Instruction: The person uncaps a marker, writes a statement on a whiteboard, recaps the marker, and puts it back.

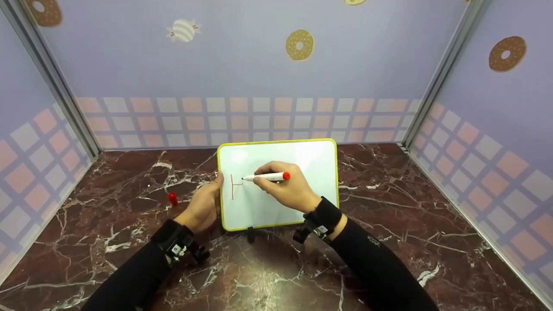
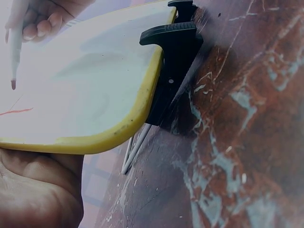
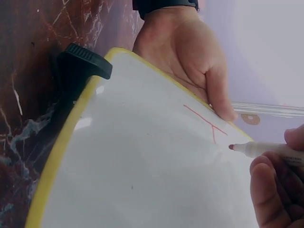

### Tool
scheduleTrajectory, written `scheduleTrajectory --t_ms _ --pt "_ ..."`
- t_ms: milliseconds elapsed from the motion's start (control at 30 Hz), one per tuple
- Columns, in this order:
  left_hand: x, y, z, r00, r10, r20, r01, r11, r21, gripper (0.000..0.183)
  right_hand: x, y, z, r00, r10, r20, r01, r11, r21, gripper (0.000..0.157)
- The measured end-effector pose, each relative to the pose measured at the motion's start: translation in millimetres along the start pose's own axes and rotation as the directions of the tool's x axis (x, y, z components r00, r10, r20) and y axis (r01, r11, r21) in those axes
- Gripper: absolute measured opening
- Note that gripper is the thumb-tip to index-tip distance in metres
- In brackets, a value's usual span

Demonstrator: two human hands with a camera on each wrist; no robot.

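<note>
A whiteboard point(image 1: 281, 211) with a yellow rim leans tilted on a black stand point(image 2: 173, 66). My left hand point(image 1: 205, 205) holds its left edge, thumb at the front rim and the other fingers hidden behind. In my right hand point(image 1: 291, 183) a white marker point(image 1: 270, 176) with a red end is pinched between thumb and fingers. Its bare tip is just right of the red lines point(image 1: 233, 185), one long upright stroke with a short stroke running right from its middle. Whether the tip touches the board I cannot tell.
The marker's red cap point(image 1: 173, 199) lies on the dark marbled table point(image 1: 129, 255), left of my left hand. Patterned panels point(image 1: 242, 65) in metal frames close off the back and both sides. Light glares off the board's surface.
</note>
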State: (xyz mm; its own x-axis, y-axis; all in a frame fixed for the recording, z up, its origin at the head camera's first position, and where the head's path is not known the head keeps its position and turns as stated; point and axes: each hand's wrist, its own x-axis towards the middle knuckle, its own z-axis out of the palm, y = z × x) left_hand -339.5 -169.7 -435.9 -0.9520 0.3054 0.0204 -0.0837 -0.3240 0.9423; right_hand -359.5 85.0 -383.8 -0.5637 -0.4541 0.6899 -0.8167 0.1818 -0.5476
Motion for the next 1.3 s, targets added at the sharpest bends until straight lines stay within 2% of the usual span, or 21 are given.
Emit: scheduleTrajectory --t_ms 500,1300 --pt "1.0 -0.8 -0.3 1.0 0.01 0.02 -0.01 1.0 -0.003 0.074 -1.8 4.0 0.3 0.999 -0.037 -0.028 0.036 0.999 -0.013 0.014" --pt "0.2 -0.9 0.3 0.999 0.032 0.003 -0.032 0.999 -0.015 0.072 -2.1 4.4 1.5 1.0 -0.002 0.001 0.002 1.0 -0.003 0.009"
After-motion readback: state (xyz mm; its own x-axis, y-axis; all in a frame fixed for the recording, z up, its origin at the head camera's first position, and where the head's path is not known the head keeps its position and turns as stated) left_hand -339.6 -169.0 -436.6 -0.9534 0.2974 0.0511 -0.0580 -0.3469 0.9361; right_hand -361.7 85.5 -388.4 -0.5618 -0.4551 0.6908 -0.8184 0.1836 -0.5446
